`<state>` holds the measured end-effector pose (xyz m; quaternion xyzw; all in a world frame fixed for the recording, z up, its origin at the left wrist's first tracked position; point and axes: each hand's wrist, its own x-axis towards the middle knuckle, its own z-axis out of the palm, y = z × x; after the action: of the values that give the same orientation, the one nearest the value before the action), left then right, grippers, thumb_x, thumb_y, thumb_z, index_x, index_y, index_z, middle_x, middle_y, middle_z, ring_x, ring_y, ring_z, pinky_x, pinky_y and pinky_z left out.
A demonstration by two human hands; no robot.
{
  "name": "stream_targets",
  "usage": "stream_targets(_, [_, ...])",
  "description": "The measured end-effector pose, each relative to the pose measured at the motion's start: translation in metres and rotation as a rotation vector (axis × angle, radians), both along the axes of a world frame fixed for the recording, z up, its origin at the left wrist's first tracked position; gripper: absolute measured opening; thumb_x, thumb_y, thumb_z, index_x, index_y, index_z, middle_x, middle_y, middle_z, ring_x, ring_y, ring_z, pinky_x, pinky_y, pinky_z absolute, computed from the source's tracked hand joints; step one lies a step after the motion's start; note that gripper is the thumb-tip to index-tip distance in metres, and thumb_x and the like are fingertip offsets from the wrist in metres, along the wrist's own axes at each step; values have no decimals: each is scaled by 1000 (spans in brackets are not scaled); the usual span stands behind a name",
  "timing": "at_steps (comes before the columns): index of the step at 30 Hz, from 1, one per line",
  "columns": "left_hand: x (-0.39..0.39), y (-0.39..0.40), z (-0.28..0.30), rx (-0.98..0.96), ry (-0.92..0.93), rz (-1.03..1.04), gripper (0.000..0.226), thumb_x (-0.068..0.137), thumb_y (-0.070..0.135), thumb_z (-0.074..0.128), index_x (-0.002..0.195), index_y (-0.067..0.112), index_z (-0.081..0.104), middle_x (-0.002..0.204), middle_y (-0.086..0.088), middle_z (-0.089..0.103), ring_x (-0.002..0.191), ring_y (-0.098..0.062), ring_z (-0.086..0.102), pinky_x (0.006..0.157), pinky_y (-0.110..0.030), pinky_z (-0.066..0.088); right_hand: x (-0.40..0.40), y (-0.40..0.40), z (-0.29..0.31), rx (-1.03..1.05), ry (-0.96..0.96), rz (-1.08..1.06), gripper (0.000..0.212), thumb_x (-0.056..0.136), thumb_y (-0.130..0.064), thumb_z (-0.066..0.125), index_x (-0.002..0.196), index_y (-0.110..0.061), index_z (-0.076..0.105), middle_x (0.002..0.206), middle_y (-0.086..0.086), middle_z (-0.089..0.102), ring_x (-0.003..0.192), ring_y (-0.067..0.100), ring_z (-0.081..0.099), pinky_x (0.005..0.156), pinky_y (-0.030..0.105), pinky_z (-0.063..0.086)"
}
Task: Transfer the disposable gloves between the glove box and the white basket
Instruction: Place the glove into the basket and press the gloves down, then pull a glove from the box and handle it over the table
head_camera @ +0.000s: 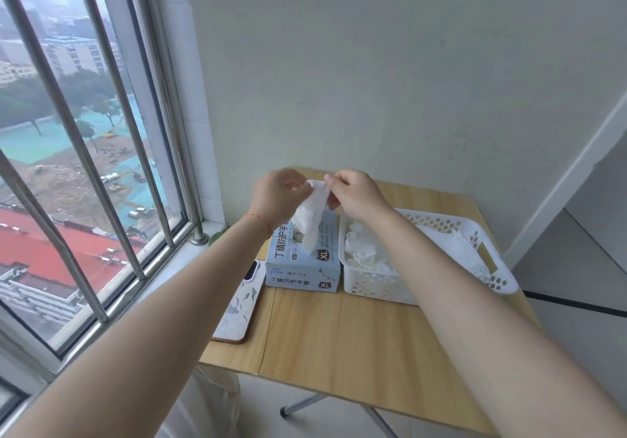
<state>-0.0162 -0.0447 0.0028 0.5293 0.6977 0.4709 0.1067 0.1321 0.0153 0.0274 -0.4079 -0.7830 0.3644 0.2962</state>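
A pale blue glove box [303, 269] marked XL stands on the wooden table, with the white basket [380, 286] touching its right side. Several crumpled white gloves [364, 254] lie in the basket. Above the box hangs one white glove [314, 215], its lower end reaching down to the box's top opening. My left hand [279, 196] and my right hand [356, 193] each pinch the glove's upper edge from either side, close together.
A phone [239, 305] in a patterned case lies on the table left of the box. The folding wooden table [339, 342] stands in a corner. A barred window [101, 152] runs along the left, and a wall stands right behind the table.
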Motion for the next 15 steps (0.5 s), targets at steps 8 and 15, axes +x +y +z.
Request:
stream_targets(8, [-1, 3, 30, 32, 0, 222, 35, 92, 32, 56, 76, 3, 67, 67, -7, 61, 64, -25, 52, 59, -30, 38, 13, -10, 10, -44, 14, 14, 39, 85, -44, 68, 110, -18, 54, 96, -4, 58, 86, 11, 59, 69, 24, 45])
stream_targets(15, [28, -1, 51, 190, -15, -46, 7, 87, 25, 69, 81, 21, 66, 82, 14, 66, 86, -5, 62, 77, -16, 46, 9, -14, 22, 43, 141, -40, 41, 81, -44, 70, 107, -17, 54, 100, 1, 63, 86, 11, 61, 73, 31, 49])
